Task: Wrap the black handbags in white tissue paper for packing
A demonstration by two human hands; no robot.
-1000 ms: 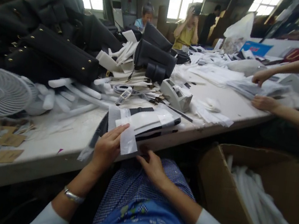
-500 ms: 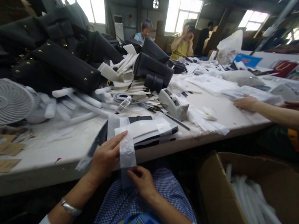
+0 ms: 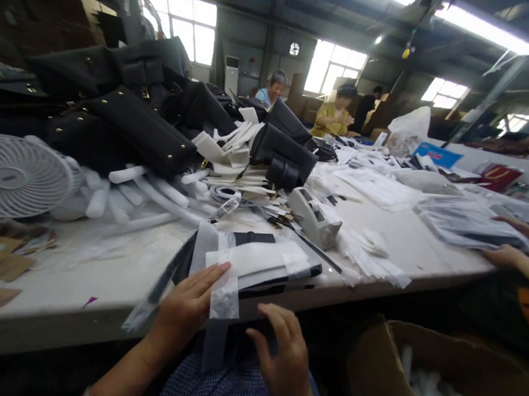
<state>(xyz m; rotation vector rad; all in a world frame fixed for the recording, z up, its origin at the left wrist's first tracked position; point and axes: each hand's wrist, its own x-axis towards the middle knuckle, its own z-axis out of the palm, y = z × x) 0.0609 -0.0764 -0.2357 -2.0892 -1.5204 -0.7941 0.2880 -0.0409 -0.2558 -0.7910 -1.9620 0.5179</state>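
At the table's front edge lies a dark bag part (image 3: 252, 236), bundled with white foam sheets (image 3: 258, 261) and clear plastic. A whitish translucent strip (image 3: 226, 300) crosses its left end and hangs down over the edge toward my lap. My left hand (image 3: 188, 303) rests on the bundle with fingers stretched together, fingertips pressing where the strip meets the foam. My right hand (image 3: 286, 357) is apart from the strip, to its right, above my lap. Its thumb and fingers are spread with nothing between them.
Behind are a tape dispenser (image 3: 314, 220), white foam tubes (image 3: 154, 190) and black bags (image 3: 139, 126). A fan (image 3: 8, 179) and brown cards (image 3: 4, 266) lie left. A cardboard box (image 3: 381, 380) of white tubes stands right. A co-worker's hands (image 3: 508, 256) hold a plastic-wrapped item.
My right hand has let go of the strip's lower end and moved right, opening. My left hand stays on the bundle. The view has tilted up; the co-worker's item has shifted right.
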